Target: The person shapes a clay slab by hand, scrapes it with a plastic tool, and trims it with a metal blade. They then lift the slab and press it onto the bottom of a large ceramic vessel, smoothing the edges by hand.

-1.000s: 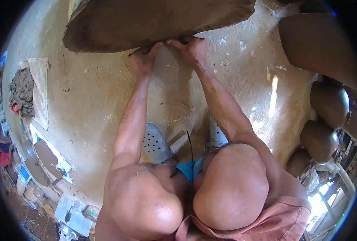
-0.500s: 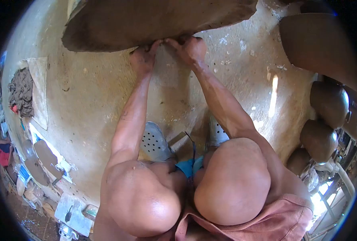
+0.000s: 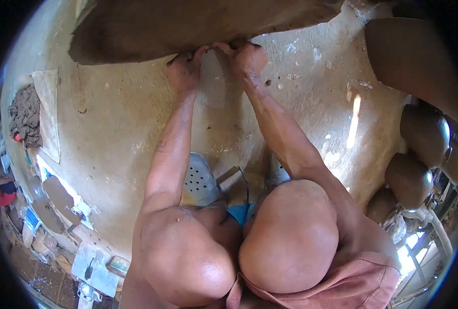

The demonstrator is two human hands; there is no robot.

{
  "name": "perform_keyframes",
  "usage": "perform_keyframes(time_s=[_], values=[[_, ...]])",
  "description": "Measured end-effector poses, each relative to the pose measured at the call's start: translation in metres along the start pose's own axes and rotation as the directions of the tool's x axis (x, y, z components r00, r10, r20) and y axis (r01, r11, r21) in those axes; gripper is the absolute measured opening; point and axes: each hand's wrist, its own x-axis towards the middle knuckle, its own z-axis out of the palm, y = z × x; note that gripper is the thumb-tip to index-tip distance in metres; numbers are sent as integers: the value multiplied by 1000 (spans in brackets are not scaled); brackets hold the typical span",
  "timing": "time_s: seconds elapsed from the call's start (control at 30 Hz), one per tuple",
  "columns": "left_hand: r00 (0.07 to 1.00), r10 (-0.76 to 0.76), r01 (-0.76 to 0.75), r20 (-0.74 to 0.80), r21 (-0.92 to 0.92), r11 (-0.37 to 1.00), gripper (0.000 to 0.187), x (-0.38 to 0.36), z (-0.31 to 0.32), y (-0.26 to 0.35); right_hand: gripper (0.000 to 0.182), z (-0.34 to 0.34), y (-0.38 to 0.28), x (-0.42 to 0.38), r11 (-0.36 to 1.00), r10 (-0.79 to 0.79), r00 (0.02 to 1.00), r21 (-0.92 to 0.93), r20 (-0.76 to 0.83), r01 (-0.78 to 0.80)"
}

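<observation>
A wide, brown, damp-looking clay form (image 3: 198, 28) with an uneven edge fills the top of the view. Both hands grip its near edge, close together at the middle. My left hand (image 3: 183, 73) is closed there, its thumb reaching inward along the edge and its fingers curled under or behind the clay. Just to the right, my right hand (image 3: 249, 59) is closed on the same edge, thumb pointing toward the left one. The clay hides most fingertips.
Several rounded brown clay pots (image 3: 425, 131) stand along the right, below a larger clay piece (image 3: 414, 62). On the left, a lump of grey clay (image 3: 25, 116) lies beside a pale cloth (image 3: 47, 116). Grey perforated clogs (image 3: 200, 180) rest on the worn floor (image 3: 110, 134).
The clay form spans slightly more of the view, and its right end reaches farther right. Both hands keep hold of the edge with little movement. My knees have shifted slightly.
</observation>
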Motion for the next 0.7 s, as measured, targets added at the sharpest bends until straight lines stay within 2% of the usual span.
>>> perform_keyframes(time_s=[0.03, 0.1, 0.17, 0.23, 0.3, 0.37, 0.4, 0.47, 0.6, 0.63, 0.67, 0.7], values=[[999, 48, -48, 12, -9, 999, 57, 1, -4, -1, 64, -3, 2, 3, 1000, -13, 1000, 7, -18, 13], [994, 105, -105, 13, -24, 994, 58, 5, -9, 3, 65, -13, 9, 8, 990, -123, 987, 77, 108, 115], [995, 57, -39, 87, -200, 979, 58, 0, -13, 5, 65, -22, 18, 11, 992, -113, 988, 67, 107, 106], [997, 41, -31, 67, -145, 989, 56, -3, -13, 16, 66, -19, 19, 8, 995, -89, 988, 62, 124, 81], [998, 36, -31, 46, -98, 995, 54, -2, -10, 19, 62, -13, 18, 17, 981, -133, 990, 145, 40, 126], [969, -129, 158, 212, -125, 980, 60, 2, -4, 13, 59, -11, 19, 17, 979, -131, 991, 162, 35, 123], [966, -134, 164, 219, -121, 979, 60, 3, 2, 11, 56, -10, 18, 17, 975, -132, 991, 183, 29, 125], [993, 108, -110, -39, -52, 993, 51, 1, 10, 8, 55, -9, 17, 14, 979, -137, 990, 158, 24, 132], [981, 179, -176, -69, 53, 983, 54, 2, -1, 10, 51, -13, 15, 14, 967, -203, 979, 158, 3, 200], [998, 43, -35, 47, -155, 987, 54, 1, -9, 13, 51, -16, 15, 16, 964, -213, 977, 160, -8, 212], [979, -69, 132, 193, -337, 932, 54, 1, -13, 16, 50, -19, 17, 15, 954, -252, 968, 168, 8, 247], [979, -72, 134, 191, -338, 932, 54, 3, -13, 17, 49, -20, 18, 14, 945, -285, 958, 176, 33, 275]])
